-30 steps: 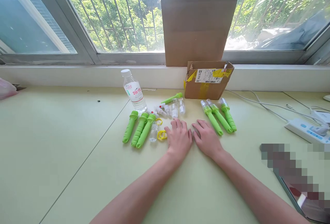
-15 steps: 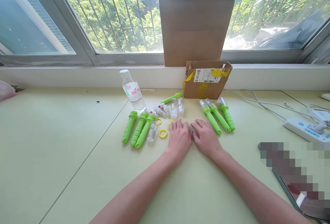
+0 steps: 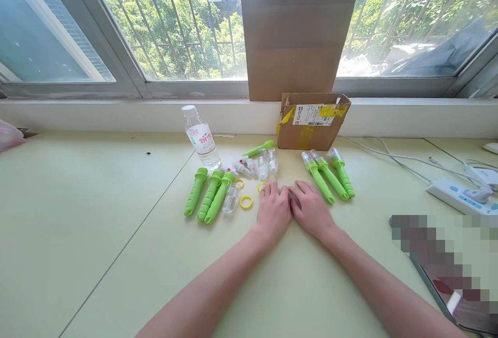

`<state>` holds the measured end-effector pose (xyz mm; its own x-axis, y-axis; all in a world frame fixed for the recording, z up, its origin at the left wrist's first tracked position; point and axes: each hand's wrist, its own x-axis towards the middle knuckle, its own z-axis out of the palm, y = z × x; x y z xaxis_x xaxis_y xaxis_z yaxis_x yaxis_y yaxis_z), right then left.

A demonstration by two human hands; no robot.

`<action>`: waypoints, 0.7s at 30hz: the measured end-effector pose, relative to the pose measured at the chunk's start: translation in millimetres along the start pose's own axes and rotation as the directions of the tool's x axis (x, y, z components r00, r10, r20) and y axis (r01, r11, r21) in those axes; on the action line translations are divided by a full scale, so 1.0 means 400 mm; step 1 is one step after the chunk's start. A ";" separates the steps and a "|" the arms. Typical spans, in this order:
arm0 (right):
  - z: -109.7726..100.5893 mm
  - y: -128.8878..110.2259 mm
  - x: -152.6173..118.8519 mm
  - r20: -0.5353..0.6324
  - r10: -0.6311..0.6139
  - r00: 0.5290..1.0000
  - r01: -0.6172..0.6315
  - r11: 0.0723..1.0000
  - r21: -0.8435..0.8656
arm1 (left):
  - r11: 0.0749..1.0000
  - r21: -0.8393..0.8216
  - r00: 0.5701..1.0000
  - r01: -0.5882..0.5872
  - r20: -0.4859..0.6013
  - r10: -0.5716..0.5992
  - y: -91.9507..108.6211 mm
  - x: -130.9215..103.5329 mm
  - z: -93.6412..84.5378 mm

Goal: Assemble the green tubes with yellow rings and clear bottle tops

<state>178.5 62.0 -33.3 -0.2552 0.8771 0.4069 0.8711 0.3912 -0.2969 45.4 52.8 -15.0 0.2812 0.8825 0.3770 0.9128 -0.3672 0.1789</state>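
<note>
My left hand (image 3: 274,208) rests palm down on the table, its fingers loosely stretched and lying open. A yellow ring (image 3: 261,186) shows partly from beneath its fingertips. Right against it, my right hand (image 3: 310,207) also lies palm down and open, with nothing visible in it. Two loose yellow rings, one of them (image 3: 246,202) nearest, lie left of the hands. Beside them are a clear ribbed cap (image 3: 231,199) and several green ridged tubes (image 3: 196,193). Beyond my left hand sit more clear caps (image 3: 263,166) and small white pieces with red dots (image 3: 244,168).
Three green tubes with clear caps (image 3: 321,177) lie to the right. Behind stand a water bottle (image 3: 203,143) and an opened cardboard box (image 3: 311,133). A white power strip (image 3: 462,193), cables and a phone (image 3: 439,281) occupy the right side.
My left hand has shifted slightly right until it meets my right hand. The yellow ring at its fingertips has moved right with it.
</note>
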 end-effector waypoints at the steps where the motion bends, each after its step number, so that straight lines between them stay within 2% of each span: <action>1: 0.001 0.001 0.000 -0.003 -0.002 1.000 0.002 1.000 -0.002 | 1.000 -0.003 1.000 0.010 0.000 -0.010 -0.001 0.000 0.003; 7: 0.002 0.000 -0.002 -0.003 0.002 1.000 -0.002 1.000 -0.011 | 0.989 -0.139 0.998 0.049 -0.035 -0.054 -0.011 0.001 0.014; 11: -0.007 -0.006 0.000 -0.022 -0.009 1.000 0.009 1.000 0.029 | 0.943 -0.332 0.993 -0.042 -0.122 0.001 -0.005 0.000 -0.005; 15: -0.017 -0.011 0.003 -0.012 -0.029 1.000 0.030 0.994 0.103 | 0.812 -0.561 0.984 -0.159 -0.155 0.085 0.005 -0.004 -0.026; 17: -0.020 -0.012 0.006 -0.023 -0.009 1.000 0.012 0.990 0.142 | 0.720 -0.678 0.986 -0.148 -0.161 0.052 0.007 -0.003 -0.029; 21: -0.027 -0.012 0.011 -0.029 0.058 0.998 -0.049 0.970 0.239 | 0.534 -0.845 0.991 -0.035 -0.100 -0.093 0.004 0.005 -0.023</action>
<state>177.7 61.2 -20.9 -0.1921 0.8899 0.4137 0.7572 0.4025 -0.5143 44.6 51.5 -5.7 0.1643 0.8790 0.4476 0.2268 -0.4753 0.8501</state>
